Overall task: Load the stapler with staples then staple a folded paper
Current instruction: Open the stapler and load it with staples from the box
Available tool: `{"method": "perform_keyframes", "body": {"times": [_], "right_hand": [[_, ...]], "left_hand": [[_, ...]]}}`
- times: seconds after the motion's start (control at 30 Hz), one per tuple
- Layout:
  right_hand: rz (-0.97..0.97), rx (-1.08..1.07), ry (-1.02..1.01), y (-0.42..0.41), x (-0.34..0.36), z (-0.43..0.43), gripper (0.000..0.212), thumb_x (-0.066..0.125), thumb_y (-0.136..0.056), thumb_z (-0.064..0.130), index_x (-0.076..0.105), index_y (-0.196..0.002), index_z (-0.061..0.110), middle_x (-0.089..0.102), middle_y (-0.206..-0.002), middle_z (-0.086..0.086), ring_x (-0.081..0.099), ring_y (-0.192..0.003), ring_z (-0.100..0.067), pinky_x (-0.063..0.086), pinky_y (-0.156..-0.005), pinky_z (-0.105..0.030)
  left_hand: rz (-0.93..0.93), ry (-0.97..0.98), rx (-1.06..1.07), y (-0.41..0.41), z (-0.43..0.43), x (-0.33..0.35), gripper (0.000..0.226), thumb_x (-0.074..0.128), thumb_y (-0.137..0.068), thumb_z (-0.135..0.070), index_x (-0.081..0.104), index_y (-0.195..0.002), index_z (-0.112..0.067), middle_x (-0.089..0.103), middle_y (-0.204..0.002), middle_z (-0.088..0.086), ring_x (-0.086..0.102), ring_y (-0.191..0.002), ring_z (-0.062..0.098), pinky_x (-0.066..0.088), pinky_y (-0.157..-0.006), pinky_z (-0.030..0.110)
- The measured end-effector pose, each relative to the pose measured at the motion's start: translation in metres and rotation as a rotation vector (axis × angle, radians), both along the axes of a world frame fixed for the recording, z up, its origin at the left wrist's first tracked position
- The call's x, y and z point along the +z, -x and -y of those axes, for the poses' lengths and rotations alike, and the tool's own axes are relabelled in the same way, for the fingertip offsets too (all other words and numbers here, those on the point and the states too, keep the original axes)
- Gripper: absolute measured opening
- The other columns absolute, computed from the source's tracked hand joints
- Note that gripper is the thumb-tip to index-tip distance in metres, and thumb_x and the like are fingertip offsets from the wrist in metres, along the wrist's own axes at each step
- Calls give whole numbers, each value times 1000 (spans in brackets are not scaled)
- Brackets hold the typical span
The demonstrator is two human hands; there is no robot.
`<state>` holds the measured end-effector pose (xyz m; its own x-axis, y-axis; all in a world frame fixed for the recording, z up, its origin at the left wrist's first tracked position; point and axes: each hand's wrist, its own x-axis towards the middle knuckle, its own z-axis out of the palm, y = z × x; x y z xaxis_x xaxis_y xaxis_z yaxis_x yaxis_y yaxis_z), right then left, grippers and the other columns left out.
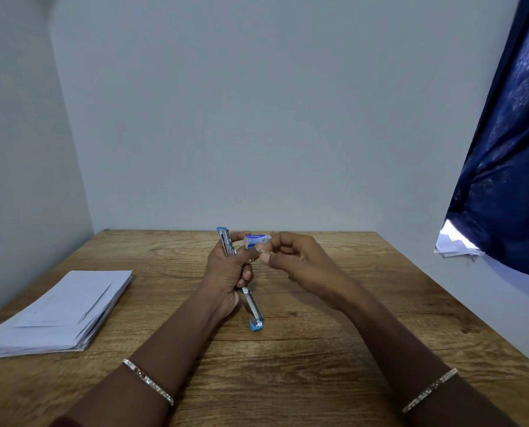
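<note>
Behind the tabletop [288, 365], wall [257, 103]: plain pale grey, meeting a second wall at a corner on the left.
Tabletop: brown wood grain, running from the near edge of view to the wall.
Curtain [509, 149]: dark blue, patterned, hanging at the upper right, clear of the tabletop.
Paper stack [57, 312]: white folded sheets, lying flat at the left side of the tabletop, well apart from both hands.
Left hand [226, 278]: raised above the middle of the tabletop, fingers curled round the stapler [252, 306] at its mid-section.
Right hand [297, 257]: just beside the left hand, fingers bent inward, fingertips pinching the right end of the staple box [255, 241].
Stapler: blue and silver, swung open into one long line. One arm rises above the left hand with the metal channel exposed; the other arm slopes down toward the person, its blue end at the tabletop surface. Contact there cannot be confirmed.
Staple box: small, white and blue, held level between the two hands, just right of the raised stapler arm. Whether the left thumb touches it cannot be told.
Left bracelet [147, 382]: thin, silver-coloured, on the left forearm.
Right bracelet [429, 389]: matching band on the right forearm.
</note>
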<state>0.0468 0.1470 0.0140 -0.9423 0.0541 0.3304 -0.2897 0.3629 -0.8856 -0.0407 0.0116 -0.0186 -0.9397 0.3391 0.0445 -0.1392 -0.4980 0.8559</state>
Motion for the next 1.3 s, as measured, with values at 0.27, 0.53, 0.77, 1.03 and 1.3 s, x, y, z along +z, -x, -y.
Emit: {"method": "perform_keyframes", "body": {"times": [0.27,0.53,0.77,1.03,1.3], "right_hand": [[52,-83,426,1,8,-11,5,72,-92,16,72,-92,11,75,-105,-10,71,-113,-26,62,-89,-42],[36,-307,204,4,1,-10,10,75,-90,15,70,-95,7,77,-89,-13,75,-68,-21,63,-62,-35],[26,-434,44,2,1,-17,8,77,-86,8,70,-84,5,76,-75,-17,74,-52,-18,57,-47,-26],[169,-678,-224,0,-1,-44,9,74,-81,4,74,-72,4,76,-74,-9,75,-61,-18,64,-69,-32],[311,-751,-480,1,-7,-46,13,68,-84,13,74,-82,2,76,-72,-6,74,-60,-17,58,-68,-27]], "left_hand": [[19,10,-73,-2,1,0,40,80,-78,-8,60,-113,-11,62,-55,1,34,-28,6,25,-29,16],[-30,111,-199,-11,-2,1,56,84,-68,-14,64,-121,-8,62,-52,-4,36,-29,4,26,-29,15],[-24,228,-305,-15,-6,-3,36,74,-85,-7,66,-120,-8,52,-39,-6,33,-26,2,24,-26,15],[42,179,-229,-4,-5,-5,35,69,-92,-28,66,-116,-4,73,-113,9,37,-33,2,28,-28,14],[122,84,-294,8,0,-7,58,33,-104,-52,60,-111,0,78,-107,18,38,-29,7,27,-25,15]]}}
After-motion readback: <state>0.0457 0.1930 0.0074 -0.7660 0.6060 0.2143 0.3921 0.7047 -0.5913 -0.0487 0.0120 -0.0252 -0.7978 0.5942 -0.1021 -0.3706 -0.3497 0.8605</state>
